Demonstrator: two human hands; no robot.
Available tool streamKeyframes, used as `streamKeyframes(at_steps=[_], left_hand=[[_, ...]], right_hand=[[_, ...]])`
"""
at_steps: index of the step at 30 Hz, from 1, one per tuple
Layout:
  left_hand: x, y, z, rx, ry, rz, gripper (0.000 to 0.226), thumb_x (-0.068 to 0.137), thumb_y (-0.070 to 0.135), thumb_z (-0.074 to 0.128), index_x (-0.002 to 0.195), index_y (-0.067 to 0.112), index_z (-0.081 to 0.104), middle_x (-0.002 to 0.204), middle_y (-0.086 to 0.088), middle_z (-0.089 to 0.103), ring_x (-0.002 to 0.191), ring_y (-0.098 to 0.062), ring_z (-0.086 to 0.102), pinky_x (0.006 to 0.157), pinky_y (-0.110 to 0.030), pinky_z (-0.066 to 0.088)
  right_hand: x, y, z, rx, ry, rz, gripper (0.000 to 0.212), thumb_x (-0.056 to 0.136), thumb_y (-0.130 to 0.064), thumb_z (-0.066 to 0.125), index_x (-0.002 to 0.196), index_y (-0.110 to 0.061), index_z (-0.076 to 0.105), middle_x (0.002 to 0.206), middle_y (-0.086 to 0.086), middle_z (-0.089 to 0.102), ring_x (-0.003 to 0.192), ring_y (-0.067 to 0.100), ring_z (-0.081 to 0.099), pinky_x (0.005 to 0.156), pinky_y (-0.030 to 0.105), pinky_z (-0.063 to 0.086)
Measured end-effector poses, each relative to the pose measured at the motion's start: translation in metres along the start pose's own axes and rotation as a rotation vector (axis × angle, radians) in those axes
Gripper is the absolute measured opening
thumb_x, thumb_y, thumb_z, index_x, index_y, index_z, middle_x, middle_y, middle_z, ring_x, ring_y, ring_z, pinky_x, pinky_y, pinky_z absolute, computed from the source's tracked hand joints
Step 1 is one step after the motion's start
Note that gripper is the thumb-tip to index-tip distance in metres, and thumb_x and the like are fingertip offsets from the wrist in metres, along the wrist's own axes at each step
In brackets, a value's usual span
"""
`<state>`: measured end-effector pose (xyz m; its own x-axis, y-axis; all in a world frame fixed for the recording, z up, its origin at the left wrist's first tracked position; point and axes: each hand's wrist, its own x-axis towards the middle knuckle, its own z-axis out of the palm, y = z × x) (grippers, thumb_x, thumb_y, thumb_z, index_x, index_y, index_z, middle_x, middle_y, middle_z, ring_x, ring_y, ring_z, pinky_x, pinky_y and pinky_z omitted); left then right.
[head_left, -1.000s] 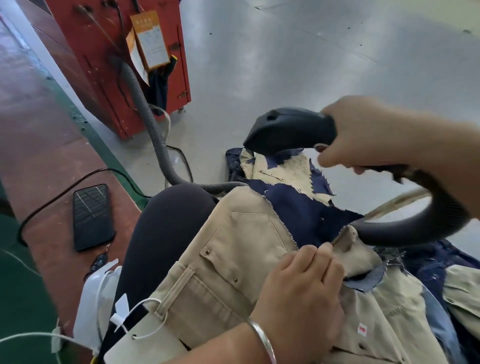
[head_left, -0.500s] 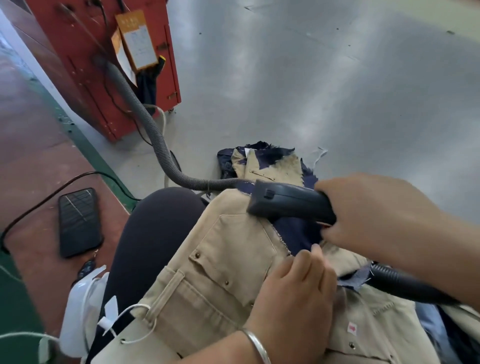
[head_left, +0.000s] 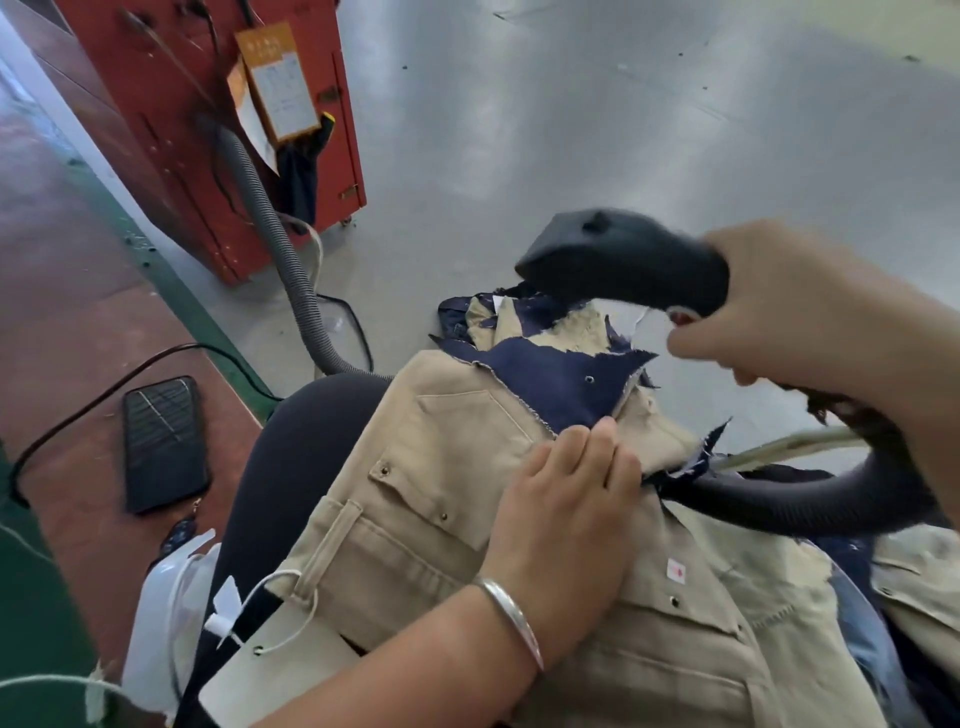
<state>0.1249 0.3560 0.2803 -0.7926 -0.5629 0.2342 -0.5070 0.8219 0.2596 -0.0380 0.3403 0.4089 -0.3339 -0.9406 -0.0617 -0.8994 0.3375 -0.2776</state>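
The one real box in view is the red cabinet (head_left: 208, 130), standing up and to the left of the khaki garment (head_left: 415, 493). A ribbed grey hose (head_left: 270, 218) runs out of its face (an orange card (head_left: 280, 88) hangs there too), and what is inside it you cannot see. The khaki garment lies across your lap, with a frayed navy piece (head_left: 561, 379) on its far end. Left of the garment, a dark phone (head_left: 163, 441) lies flat on the red-brown bench (head_left: 67, 312); beyond the garment spreads the grey floor (head_left: 571, 130). Now the hands: your left hand (head_left: 566, 509), bracelet (head_left: 511, 618) at the wrist, sits mid-garment, fingers bent and bunched, clamping the cloth right at the navy edge. Your right hand (head_left: 795, 322) is wrapped tight round the black nozzle (head_left: 618, 260), lifted above the garment's far end, its black hose (head_left: 779, 506) curving back along the garment's right.
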Motion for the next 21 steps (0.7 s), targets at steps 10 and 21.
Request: streamKeyframes(at_steps=[10,21], left_hand=[[-0.031,0.024,0.017,0.163,0.031,-0.054,0.041,0.082,0.016,0.044,0.113,0.005,0.069,0.115,-0.013,0.067,0.108,-0.025,0.063,0.096,-0.033,0.049],[-0.028,0.022,0.019,0.239,0.060,-0.094,0.047,0.084,0.015,0.032,0.108,0.005,0.071,0.109,-0.013,0.069,0.100,-0.027,0.065,0.089,-0.034,0.040]], right_hand=[[-0.042,0.002,0.014,-0.300,-0.248,-0.031,0.023,0.067,-0.034,0.069,0.071,-0.045,0.050,0.066,-0.024,0.061,0.050,-0.005,0.048,0.044,0.021,0.029],[0.027,-0.030,0.057,-0.273,-0.122,-0.032,0.018,0.074,-0.020,0.067,0.089,-0.023,0.057,0.068,-0.004,0.050,0.065,0.024,0.054,0.056,0.025,0.036]])
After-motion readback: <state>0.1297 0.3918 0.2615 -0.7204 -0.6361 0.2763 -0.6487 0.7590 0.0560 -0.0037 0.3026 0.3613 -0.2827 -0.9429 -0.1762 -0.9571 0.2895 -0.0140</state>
